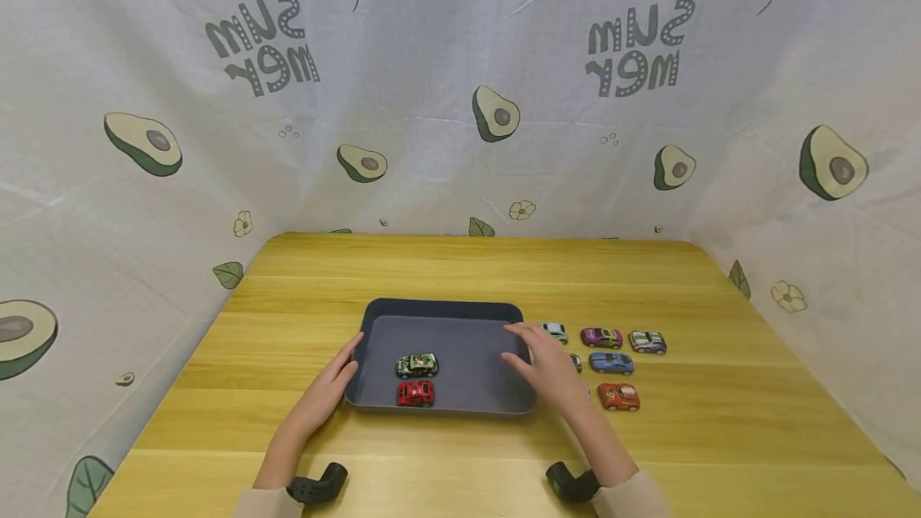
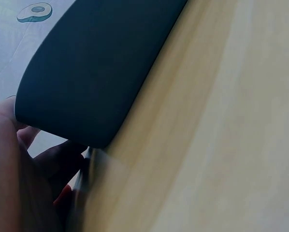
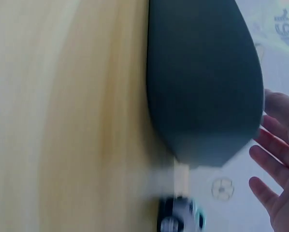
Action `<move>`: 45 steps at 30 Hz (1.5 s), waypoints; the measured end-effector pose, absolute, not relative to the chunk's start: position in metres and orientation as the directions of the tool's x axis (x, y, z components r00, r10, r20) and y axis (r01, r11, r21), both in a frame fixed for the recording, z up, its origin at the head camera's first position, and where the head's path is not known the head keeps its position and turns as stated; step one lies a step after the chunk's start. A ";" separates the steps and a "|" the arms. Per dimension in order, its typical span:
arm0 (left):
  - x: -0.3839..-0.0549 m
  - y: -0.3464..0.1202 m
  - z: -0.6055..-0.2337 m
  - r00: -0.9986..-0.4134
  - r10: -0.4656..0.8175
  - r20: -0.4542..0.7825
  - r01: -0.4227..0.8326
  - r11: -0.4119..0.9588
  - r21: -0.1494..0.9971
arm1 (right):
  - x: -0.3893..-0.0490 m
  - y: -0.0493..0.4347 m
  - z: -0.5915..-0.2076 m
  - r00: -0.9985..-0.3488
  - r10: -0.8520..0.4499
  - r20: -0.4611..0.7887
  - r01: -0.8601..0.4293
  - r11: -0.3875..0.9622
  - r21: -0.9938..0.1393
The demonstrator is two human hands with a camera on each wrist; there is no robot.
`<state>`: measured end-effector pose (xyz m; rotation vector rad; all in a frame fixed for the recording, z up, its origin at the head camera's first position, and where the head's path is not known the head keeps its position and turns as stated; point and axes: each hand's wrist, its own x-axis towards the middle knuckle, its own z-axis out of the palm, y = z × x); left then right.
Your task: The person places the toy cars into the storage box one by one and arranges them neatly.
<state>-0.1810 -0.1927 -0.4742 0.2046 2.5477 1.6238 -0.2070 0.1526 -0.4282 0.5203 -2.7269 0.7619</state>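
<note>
A dark grey rectangular tray (image 1: 468,412) stands on the wooden table, with a green-black patterned toy car (image 1: 417,365) and a red toy car (image 1: 416,393) inside near its front left. Along the tray's left side lies my left hand (image 1: 320,394), fingers loosely extended against the rim; the left wrist view shows this hand (image 2: 33,164) beside the tray's corner (image 2: 96,82). My right hand (image 1: 550,370) hovers over the right rim, thumb and forefinger reaching above the tray, grasping nothing. In the right wrist view its fingers (image 3: 272,176) are spread apart beside the tray wall (image 3: 207,87).
Right of the tray stand several toy cars, including purple (image 1: 601,337), white-green (image 1: 648,341), blue (image 1: 612,363) and orange-red (image 1: 619,396) ones; my right hand partly hides others. A printed cloth (image 1: 432,62) hangs behind the wooden table (image 1: 288,302).
</note>
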 end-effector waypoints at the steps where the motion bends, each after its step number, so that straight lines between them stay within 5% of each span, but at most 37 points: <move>1: -0.181 -0.193 -0.474 -0.984 0.174 -0.026 0.050 0.417 0.907 | -0.207 0.157 -0.428 -0.902 -0.262 0.343 -0.401 0.802 -0.442; 14: -0.181 -0.192 -0.474 -0.984 0.174 -0.031 0.044 0.409 0.911 | -0.207 0.216 -0.431 -0.951 -0.169 0.259 -0.282 0.817 -0.503; 23: -0.182 -0.193 -0.476 -0.985 0.170 -0.018 0.055 0.414 0.908 | -0.215 0.260 -0.436 -0.918 -0.169 0.358 -0.334 0.815 -0.473; 38: -0.183 -0.193 -0.476 -0.983 0.182 -0.016 0.063 0.416 0.907 | -0.212 0.312 -0.433 -0.986 -0.083 0.144 -0.150 0.820 -0.552; 45: -0.182 -0.193 -0.476 -0.984 0.175 -0.018 0.057 0.415 0.908 | -0.216 0.326 -0.437 -0.990 -0.058 0.130 -0.116 0.860 -0.498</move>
